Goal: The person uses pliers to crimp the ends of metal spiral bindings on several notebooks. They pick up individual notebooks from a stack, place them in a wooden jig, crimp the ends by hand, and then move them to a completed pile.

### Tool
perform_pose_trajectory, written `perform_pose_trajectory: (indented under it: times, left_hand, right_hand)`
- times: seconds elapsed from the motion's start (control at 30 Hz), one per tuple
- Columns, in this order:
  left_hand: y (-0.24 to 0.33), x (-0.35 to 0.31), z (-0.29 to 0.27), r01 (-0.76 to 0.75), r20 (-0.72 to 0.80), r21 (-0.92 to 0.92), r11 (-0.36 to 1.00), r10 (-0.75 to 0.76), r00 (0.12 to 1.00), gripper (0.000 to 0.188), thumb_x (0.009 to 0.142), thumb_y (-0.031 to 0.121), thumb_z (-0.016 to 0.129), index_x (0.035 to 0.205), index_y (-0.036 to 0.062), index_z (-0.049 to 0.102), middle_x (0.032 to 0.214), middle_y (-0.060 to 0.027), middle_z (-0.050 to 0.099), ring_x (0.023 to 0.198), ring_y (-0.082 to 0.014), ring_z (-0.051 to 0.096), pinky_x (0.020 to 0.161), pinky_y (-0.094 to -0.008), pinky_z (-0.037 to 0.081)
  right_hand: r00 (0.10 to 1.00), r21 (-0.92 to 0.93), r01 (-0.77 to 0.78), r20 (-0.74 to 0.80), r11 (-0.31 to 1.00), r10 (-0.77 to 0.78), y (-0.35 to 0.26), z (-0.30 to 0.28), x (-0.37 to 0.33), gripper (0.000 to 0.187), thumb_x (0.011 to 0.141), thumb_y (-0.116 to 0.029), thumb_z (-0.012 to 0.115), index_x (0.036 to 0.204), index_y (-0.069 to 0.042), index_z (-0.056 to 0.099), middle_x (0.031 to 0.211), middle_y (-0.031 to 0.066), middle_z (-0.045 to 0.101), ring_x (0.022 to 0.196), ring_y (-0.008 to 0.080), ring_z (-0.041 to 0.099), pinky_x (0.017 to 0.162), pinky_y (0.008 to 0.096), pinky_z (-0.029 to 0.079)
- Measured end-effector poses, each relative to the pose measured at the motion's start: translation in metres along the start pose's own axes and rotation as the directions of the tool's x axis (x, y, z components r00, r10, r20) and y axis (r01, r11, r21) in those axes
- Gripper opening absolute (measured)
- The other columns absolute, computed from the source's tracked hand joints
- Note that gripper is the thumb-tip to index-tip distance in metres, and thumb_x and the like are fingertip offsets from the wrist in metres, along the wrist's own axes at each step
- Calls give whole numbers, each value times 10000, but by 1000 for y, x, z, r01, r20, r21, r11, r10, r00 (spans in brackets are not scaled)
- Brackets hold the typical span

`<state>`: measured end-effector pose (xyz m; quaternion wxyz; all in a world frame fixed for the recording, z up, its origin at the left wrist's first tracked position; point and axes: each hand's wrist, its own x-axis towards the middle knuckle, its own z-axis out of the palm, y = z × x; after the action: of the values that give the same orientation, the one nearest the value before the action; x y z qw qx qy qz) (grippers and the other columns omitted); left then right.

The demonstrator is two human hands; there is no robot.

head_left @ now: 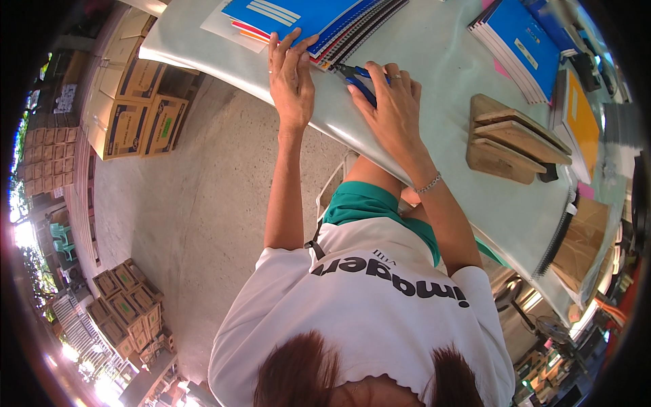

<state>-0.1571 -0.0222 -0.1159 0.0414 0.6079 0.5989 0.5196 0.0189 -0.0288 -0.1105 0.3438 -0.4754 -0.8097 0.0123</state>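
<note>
A stack of spiral notebooks (pixel 319 19) with blue covers lies at the far edge of the table, black and blue coils along its right side. My left hand (pixel 293 80) rests at the stack's near corner, fingers stretched out and apart over the cover and page edges. In my right hand (pixel 395 102) are small pliers or cutters (pixel 365 92) with blue handles. Their dark jaws point left, at the near end of the coils. Whether the jaws touch the wire is too small to tell.
The pale table (pixel 434 74) slants across my front. To the right stand a wooden holder (pixel 505 146) with slanted slats, a stack of blue notebooks (pixel 519 51) and a yellow-covered notebook (pixel 580 122). Cardboard boxes (pixel 139 102) are piled on the floor to the left.
</note>
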Motion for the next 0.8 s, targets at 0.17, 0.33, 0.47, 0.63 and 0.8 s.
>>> perform_pose_trajectory:
  times: [0.17,0.33,0.47,0.63,0.8]
  left_hand:
    - [0,-1,1,4,-2,-7,1000,-4,1000,297,1019,205,431,1175,150,677,1383,-84,518,1431,-316,254,1168,-486,222]
    - [-3,-1,1,-4,-3,2,1000,4,1000,296,1020,200,430,1172,149,679,1380,-84,520,1432,-313,250,1168,-484,224]
    - [-1,0,0,4,2,-2,1000,-4,1000,293,1019,188,431,1170,148,679,1381,-82,520,1433,-308,248,1166,-479,231]
    - [-2,-2,0,19,0,8,1000,-19,1000,292,1016,181,432,1169,151,679,1382,-73,519,1435,-304,245,1164,-476,236]
    - [-3,-1,1,8,-5,7,1000,-8,1000,291,1018,200,435,1173,157,677,1383,-66,517,1438,-300,241,1165,-483,237]
  right_hand:
    - [1000,15,-7,3,1000,7,0,2,3,329,875,-356,669,1036,-86,571,821,57,602,764,217,567,710,349,417]
    - [974,75,-131,195,988,115,-2,-9,20,326,888,-379,642,947,-62,599,761,110,658,692,296,651,629,407,494]
    - [865,156,-277,470,948,176,4,-28,42,362,911,-415,597,923,-53,613,783,163,681,679,358,665,631,457,526]
    - [811,129,-360,532,924,241,2,-35,39,370,937,-407,561,985,-40,580,826,159,672,759,350,656,673,456,503]
    - [991,19,-79,112,997,77,2,-20,5,378,926,-392,584,1082,-51,537,919,146,602,857,310,565,789,448,428]
